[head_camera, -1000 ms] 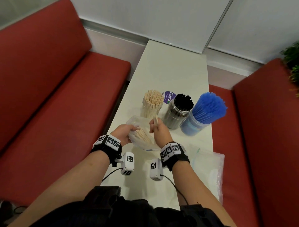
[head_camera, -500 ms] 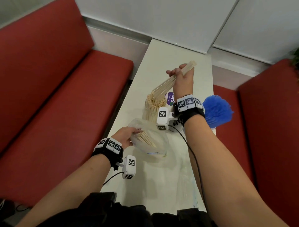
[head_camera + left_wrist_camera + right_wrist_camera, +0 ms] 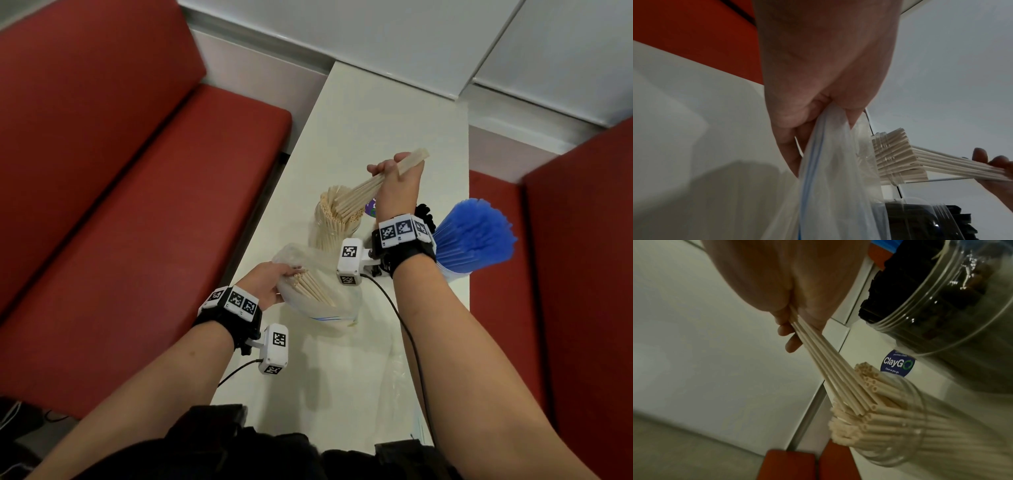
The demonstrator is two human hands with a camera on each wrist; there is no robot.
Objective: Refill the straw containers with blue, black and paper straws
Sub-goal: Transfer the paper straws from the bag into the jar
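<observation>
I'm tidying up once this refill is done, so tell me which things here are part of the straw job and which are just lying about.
Part of the job:
- paper straws held in the right hand
- paper straw jar
- bag of paper straws held by the left hand
- black straw jar
- blue straw jar

Just lying about:
- empty plastic bag on the table
- ClayGo sticker
- red benches

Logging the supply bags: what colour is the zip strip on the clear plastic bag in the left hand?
Blue, on the clear plastic bag; left wrist view shows it best.
</observation>
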